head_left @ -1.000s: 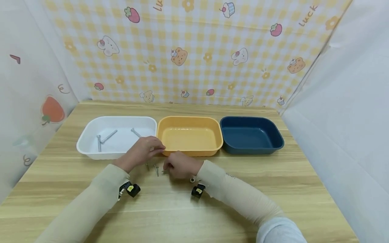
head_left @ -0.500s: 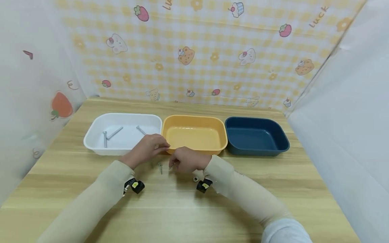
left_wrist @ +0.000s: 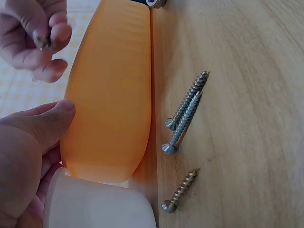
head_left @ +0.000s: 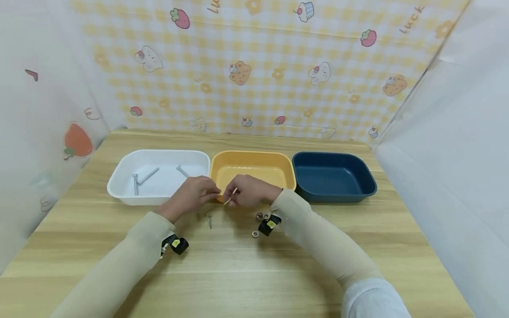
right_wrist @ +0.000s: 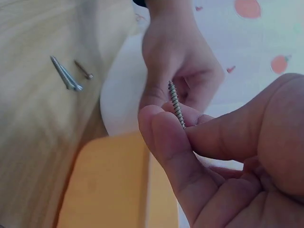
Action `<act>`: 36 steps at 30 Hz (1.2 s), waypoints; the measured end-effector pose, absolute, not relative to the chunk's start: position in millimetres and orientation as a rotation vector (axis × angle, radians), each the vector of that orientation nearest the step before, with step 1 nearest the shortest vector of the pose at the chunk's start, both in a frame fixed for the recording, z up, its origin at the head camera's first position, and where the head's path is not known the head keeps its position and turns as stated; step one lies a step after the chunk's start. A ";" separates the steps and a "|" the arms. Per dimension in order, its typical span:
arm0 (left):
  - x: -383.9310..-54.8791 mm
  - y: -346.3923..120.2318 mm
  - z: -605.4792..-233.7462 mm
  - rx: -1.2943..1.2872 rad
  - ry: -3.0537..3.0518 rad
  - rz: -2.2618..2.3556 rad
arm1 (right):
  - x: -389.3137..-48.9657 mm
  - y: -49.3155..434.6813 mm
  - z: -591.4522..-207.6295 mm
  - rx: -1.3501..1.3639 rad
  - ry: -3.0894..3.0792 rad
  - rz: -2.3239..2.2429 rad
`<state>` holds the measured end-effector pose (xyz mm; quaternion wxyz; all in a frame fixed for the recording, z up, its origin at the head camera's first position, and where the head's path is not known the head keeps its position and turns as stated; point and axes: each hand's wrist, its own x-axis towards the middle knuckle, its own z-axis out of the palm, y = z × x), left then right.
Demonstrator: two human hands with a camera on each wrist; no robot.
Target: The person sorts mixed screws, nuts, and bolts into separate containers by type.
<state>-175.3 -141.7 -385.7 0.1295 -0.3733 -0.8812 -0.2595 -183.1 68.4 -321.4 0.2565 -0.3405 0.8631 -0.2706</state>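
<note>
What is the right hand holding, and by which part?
The right hand pinches a screw near its hidden head end, pointed threaded tip sticking out.

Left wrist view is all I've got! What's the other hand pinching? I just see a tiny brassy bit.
Observer: The right hand is pinching a screw; the right wrist view shows its pointed, threaded end sticking out.
Operator: Cool! Is anything inside the white box? I only see its outside.
Observer: Yes, the head view shows three long bolts lying in it.
Operator: And that shiny ring at my top edge, is it all alone?
Observer: No, the head view shows at least three small nuts on the table, near the right wrist.
</note>
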 end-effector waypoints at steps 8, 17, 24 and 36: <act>-170.8 -149.5 -385.1 -1.046 -2.567 -0.785 | -204.6 62.6 -323.0 -0.783 2.189 -0.998; -172.3 -150.6 -383.7 -1.065 -2.532 -0.805 | -235.4 66.0 -326.2 -0.556 2.133 -1.121; -168.9 -148.9 -387.2 -1.044 -2.584 -0.847 | -251.6 68.5 -332.0 -0.413 2.099 -1.153; -174.2 -143.7 -386.5 -1.068 -2.553 -0.848 | -281.1 71.1 -343.4 -0.285 2.125 -1.127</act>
